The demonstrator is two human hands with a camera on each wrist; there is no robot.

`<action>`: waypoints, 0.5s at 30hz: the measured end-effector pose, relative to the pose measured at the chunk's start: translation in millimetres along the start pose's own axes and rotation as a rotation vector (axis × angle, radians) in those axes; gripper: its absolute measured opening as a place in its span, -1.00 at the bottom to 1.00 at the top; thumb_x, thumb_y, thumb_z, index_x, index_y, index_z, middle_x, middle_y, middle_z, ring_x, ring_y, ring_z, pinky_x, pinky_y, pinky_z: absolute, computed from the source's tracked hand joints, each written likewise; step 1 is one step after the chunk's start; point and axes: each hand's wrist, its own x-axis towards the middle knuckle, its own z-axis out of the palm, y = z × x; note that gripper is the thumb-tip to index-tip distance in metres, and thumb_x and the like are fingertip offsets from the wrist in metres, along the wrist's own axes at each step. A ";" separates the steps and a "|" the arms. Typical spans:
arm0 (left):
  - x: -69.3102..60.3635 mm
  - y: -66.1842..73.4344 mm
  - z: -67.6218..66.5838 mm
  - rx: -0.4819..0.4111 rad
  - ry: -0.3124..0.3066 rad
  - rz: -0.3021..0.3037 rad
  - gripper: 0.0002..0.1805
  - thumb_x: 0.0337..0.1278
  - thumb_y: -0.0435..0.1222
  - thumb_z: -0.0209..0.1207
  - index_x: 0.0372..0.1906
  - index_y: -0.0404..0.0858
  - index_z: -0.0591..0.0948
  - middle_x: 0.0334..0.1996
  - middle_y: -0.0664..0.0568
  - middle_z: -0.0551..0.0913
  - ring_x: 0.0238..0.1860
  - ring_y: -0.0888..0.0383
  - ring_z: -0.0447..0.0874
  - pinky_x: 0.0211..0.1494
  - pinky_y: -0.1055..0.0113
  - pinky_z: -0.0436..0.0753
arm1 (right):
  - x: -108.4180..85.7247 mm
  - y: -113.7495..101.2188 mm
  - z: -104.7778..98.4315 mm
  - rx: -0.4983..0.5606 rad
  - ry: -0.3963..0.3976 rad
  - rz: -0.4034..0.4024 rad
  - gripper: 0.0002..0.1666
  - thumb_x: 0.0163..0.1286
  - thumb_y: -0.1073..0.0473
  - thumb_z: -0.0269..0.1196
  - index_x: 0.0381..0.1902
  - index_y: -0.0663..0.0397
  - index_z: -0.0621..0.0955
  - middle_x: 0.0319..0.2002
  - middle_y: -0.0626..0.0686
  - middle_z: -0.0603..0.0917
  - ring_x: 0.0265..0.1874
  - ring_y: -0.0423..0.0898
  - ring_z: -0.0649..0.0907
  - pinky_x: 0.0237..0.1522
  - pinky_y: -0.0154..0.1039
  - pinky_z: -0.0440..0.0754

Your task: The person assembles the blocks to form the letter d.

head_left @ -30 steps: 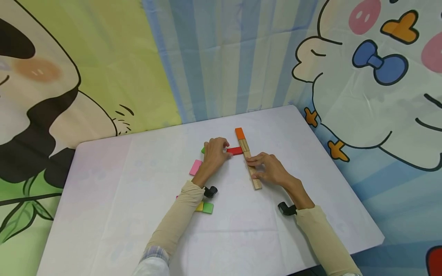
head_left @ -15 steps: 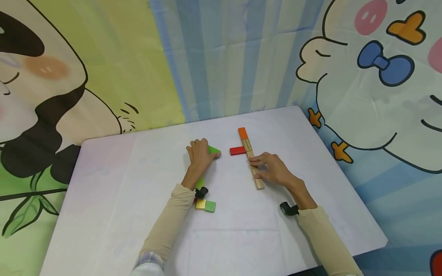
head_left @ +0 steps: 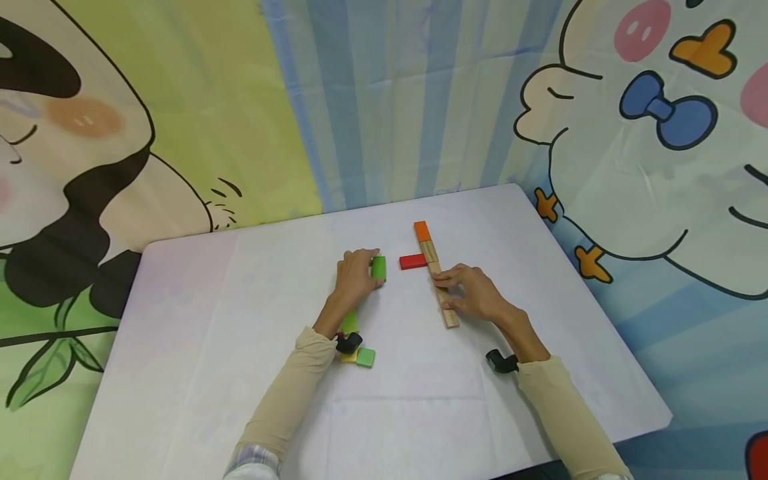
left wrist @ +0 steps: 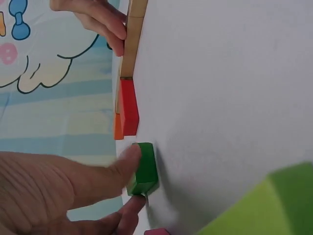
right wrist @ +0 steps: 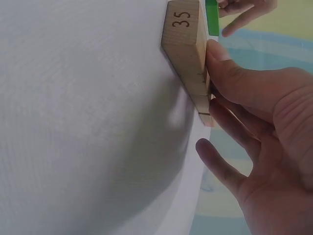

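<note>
My left hand (head_left: 354,276) pinches a dark green block (head_left: 379,267) between thumb and fingers, just left of a red block (head_left: 412,262). In the left wrist view the green block (left wrist: 145,171) stands apart from the red block (left wrist: 129,107). One end of the red block meets a straight row of plain wooden blocks (head_left: 450,319), topped by an orange block (head_left: 423,231) at its far end. With thumb and fingertips, my right hand (head_left: 473,293) touches the row's near part. The nearest wooden block (right wrist: 180,29) carries the number 35 in the right wrist view.
Near my left wrist lie a yellow-green block (head_left: 350,322), a yellow block (head_left: 349,358) and a light green block (head_left: 366,357). A pink block (left wrist: 157,231) shows at the left wrist view's bottom edge. Printed cloth (head_left: 384,100) hangs behind the white table (head_left: 240,333).
My left hand has left the red block, moved left to the green block and gripped it. The green block is now turned and stands nearer the row. My right hand stays in place.
</note>
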 end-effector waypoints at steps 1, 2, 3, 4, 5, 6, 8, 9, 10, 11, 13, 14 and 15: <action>-0.5 0.3 0.4 0.007 0.007 0.001 -0.29 0.13 -0.22 0.62 0.40 -0.27 0.68 0.12 -0.19 0.81 -0.03 -0.12 0.55 0.00 0.06 0.46 | 0.1 0.1 -0.1 -0.003 0.005 -0.004 -0.34 0.17 0.28 0.66 0.26 0.16 0.75 0.38 0.09 0.74 0.39 0.20 0.64 0.52 0.41 0.38; -0.8 0.6 1.0 0.024 0.016 0.002 -0.29 0.15 -0.17 0.61 0.40 -0.28 0.67 0.10 -0.19 0.80 -0.03 -0.11 0.54 0.01 0.06 0.46 | 0.2 -0.1 -0.4 0.000 0.010 -0.009 -0.34 0.16 0.29 0.66 0.25 0.17 0.76 0.37 0.10 0.74 0.38 0.20 0.64 0.51 0.38 0.41; -1.3 0.9 1.5 0.039 0.027 -0.001 -0.29 0.16 -0.13 0.61 0.38 -0.30 0.67 0.07 -0.20 0.79 -0.03 -0.11 0.54 0.02 0.05 0.45 | 0.3 0.2 -0.2 -0.003 0.013 -0.019 -0.35 0.17 0.30 0.66 0.24 0.19 0.76 0.36 0.11 0.74 0.38 0.21 0.65 0.49 0.36 0.44; -1.8 1.5 2.0 0.048 0.036 -0.007 -0.30 0.17 -0.10 0.60 0.36 -0.31 0.67 0.05 -0.21 0.78 -0.03 -0.12 0.53 0.03 0.04 0.45 | 0.3 0.3 0.0 -0.004 0.017 -0.029 -0.36 0.17 0.31 0.66 0.23 0.21 0.76 0.36 0.12 0.75 0.37 0.22 0.65 0.47 0.34 0.47; -2.4 2.0 2.4 0.056 0.047 -0.013 -0.32 0.18 -0.09 0.60 0.32 -0.32 0.68 0.03 -0.22 0.78 -0.03 -0.13 0.53 0.03 0.03 0.45 | 0.3 0.0 0.2 -0.001 0.020 -0.038 -0.37 0.16 0.33 0.65 0.23 0.23 0.76 0.35 0.14 0.75 0.35 0.23 0.66 0.46 0.32 0.50; -3.2 2.3 2.4 0.065 0.055 -0.017 -0.34 0.17 -0.10 0.61 0.30 -0.33 0.69 0.03 -0.22 0.78 -0.04 -0.14 0.54 0.04 0.01 0.46 | 0.1 -0.6 0.3 0.003 0.021 -0.049 -0.38 0.16 0.34 0.65 0.21 0.25 0.76 0.34 0.16 0.75 0.34 0.25 0.66 0.45 0.31 0.52; -5.0 2.7 2.2 0.074 0.049 -0.025 -0.37 0.17 -0.13 0.61 0.28 -0.31 0.70 -0.02 -0.21 0.79 -0.05 -0.13 0.56 0.03 0.01 0.46 | 0.1 -2.0 0.6 0.014 0.018 -0.068 -0.39 0.17 0.37 0.64 0.20 0.30 0.76 0.33 0.20 0.75 0.32 0.27 0.66 0.43 0.31 0.53; -6.1 3.0 1.6 0.067 0.042 -0.026 -0.38 0.15 -0.15 0.61 0.28 -0.29 0.71 -0.05 -0.19 0.81 -0.05 -0.13 0.58 0.03 0.01 0.47 | 0.0 -2.8 0.6 0.015 0.017 -0.074 -0.40 0.17 0.38 0.63 0.20 0.31 0.76 0.33 0.21 0.75 0.31 0.28 0.66 0.43 0.31 0.53; -7.1 3.3 0.8 0.062 0.032 -0.026 -0.38 0.15 -0.17 0.61 0.29 -0.27 0.71 -0.08 -0.18 0.81 -0.05 -0.12 0.60 0.03 0.02 0.47 | -0.2 -3.8 0.4 0.019 0.016 -0.075 -0.40 0.17 0.39 0.63 0.20 0.33 0.76 0.33 0.22 0.75 0.31 0.29 0.66 0.43 0.32 0.53; -8.0 3.4 0.1 0.059 0.023 -0.022 -0.39 0.15 -0.18 0.61 0.30 -0.25 0.71 -0.11 -0.16 0.82 -0.05 -0.12 0.63 0.03 0.03 0.48 | -0.3 -4.8 0.1 0.026 0.016 -0.075 -0.40 0.17 0.40 0.63 0.19 0.34 0.76 0.33 0.23 0.74 0.30 0.30 0.66 0.43 0.32 0.53; -9.2 3.5 -1.4 0.054 0.001 -0.006 -0.39 0.18 -0.21 0.60 0.32 -0.22 0.71 -0.16 -0.13 0.83 -0.04 -0.10 0.67 0.03 0.03 0.48 | -0.4 -5.8 -0.3 0.029 0.019 -0.073 -0.41 0.17 0.41 0.62 0.19 0.35 0.76 0.33 0.24 0.74 0.30 0.30 0.66 0.43 0.32 0.53; -9.6 3.5 -1.9 0.053 -0.008 0.004 -0.40 0.19 -0.23 0.59 0.33 -0.21 0.71 -0.17 -0.13 0.83 -0.03 -0.10 0.68 0.04 0.03 0.48 | -0.5 -6.2 -0.4 0.026 0.021 -0.070 -0.41 0.17 0.42 0.62 0.19 0.35 0.76 0.33 0.24 0.74 0.30 0.30 0.66 0.42 0.32 0.53; -10.2 3.6 -2.6 0.052 -0.017 0.011 -0.40 0.19 -0.25 0.58 0.33 -0.21 0.71 -0.17 -0.13 0.83 -0.03 -0.10 0.69 0.04 0.03 0.48 | -0.5 -6.5 -0.4 0.025 0.023 -0.068 -0.41 0.18 0.42 0.62 0.19 0.35 0.75 0.32 0.24 0.75 0.30 0.29 0.66 0.42 0.31 0.54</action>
